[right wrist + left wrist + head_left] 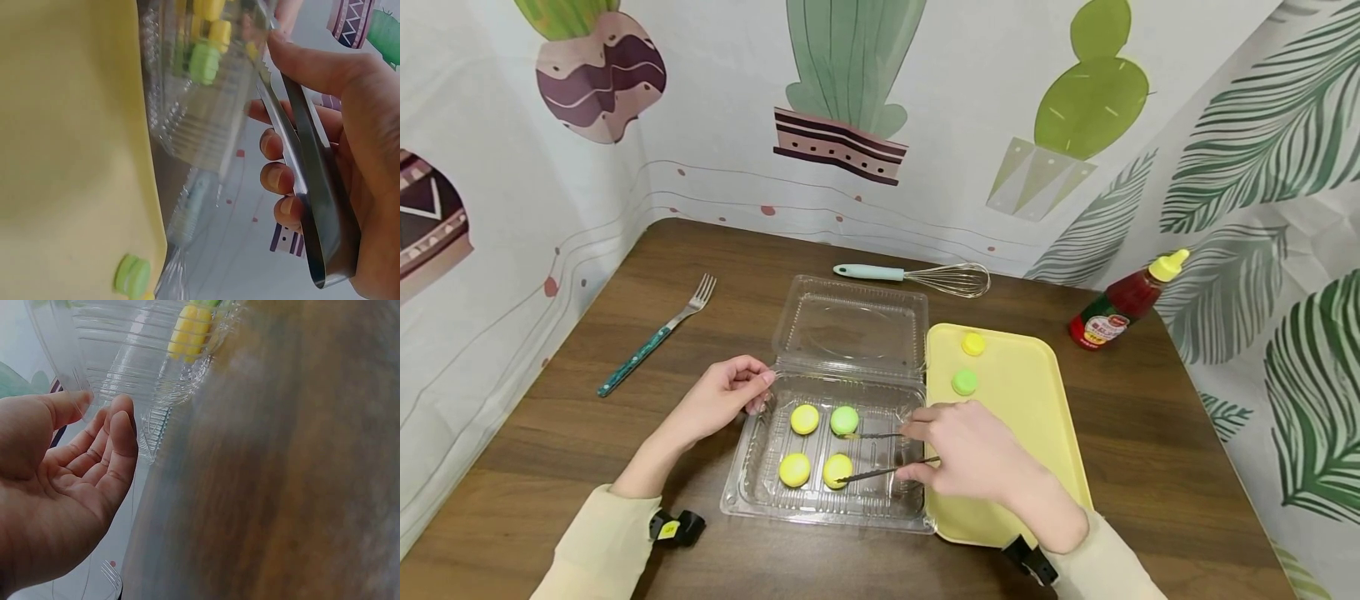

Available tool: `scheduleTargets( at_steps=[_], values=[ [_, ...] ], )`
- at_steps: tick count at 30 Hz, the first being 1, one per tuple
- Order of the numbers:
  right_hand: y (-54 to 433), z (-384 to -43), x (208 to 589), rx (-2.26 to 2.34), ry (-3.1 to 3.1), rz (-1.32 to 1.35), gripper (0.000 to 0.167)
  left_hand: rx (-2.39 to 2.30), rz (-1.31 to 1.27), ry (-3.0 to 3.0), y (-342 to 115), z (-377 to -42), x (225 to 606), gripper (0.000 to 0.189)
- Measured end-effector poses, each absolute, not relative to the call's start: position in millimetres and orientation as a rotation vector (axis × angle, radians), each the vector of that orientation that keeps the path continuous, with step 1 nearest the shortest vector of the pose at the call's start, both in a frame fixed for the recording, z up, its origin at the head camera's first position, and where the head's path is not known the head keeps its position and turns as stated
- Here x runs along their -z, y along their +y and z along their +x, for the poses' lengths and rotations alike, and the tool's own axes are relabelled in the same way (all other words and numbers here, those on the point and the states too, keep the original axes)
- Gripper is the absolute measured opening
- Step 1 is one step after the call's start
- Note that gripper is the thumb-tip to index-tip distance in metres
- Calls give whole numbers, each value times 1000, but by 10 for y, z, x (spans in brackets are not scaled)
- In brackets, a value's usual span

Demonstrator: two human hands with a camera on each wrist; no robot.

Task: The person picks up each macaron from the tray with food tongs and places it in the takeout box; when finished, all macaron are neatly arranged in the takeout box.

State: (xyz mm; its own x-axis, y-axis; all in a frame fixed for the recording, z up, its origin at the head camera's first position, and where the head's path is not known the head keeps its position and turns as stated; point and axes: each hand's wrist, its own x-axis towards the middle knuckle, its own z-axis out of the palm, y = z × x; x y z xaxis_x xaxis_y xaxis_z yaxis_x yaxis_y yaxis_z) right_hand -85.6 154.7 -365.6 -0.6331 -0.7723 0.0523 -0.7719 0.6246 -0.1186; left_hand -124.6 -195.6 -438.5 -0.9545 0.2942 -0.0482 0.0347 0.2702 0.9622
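Note:
A clear hinged plastic container (820, 520) lies with its lid folded back. Inside are three yellow macarons (805, 419) and one green macaron (844, 420). My left hand (722, 398) pinches the container's left rim near the hinge, thumb and fingertips at the edge. In my right hand (973, 450) are metal tongs (309, 181), gripped between thumb and fingers over the container's right side. The tongs' arms are spread; one tip is at the green macaron's lower edge, the other overlaps the near right yellow macaron in the head view.
A yellow tray (1018, 400) right of the container bears a yellow macaron (973, 343) and a green macaron (965, 382). A whisk (872, 272) lies behind the lid. A fork (658, 335) is at left, and a red sauce bottle (1112, 308) stands back right.

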Motion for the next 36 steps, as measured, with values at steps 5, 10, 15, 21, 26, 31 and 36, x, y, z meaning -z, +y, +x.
scheduleTargets(
  at_steps=[5,10,15,21,26,31,36],
  values=[
    [1602,-884,3573,191,2850,-1339,43,-1750,298,2319,-1955,-1249,4383,21],
    [1673,-919,3509,143,2873,-1310,43,-1752,296,2316,-1954,-1248,4385,21],
    [1741,-955,3440,123,2900,-1293,41,-1758,296,2311,-1956,-1245,4385,21],
    [1835,-1011,3345,141,2927,-1268,38,-1757,307,2320,-1954,-1244,4388,21],
    [1950,-1087,3261,136,2942,-1248,38,-1753,318,2329,-1954,-1255,4407,22],
    [2073,-1179,3153,114,2983,-1246,37,-1742,309,2335,-1954,-1260,4407,21],
    [2198,-1247,3084,104,3018,-1244,35,-1740,316,2338,-1949,-1255,4398,22]
  ],
)
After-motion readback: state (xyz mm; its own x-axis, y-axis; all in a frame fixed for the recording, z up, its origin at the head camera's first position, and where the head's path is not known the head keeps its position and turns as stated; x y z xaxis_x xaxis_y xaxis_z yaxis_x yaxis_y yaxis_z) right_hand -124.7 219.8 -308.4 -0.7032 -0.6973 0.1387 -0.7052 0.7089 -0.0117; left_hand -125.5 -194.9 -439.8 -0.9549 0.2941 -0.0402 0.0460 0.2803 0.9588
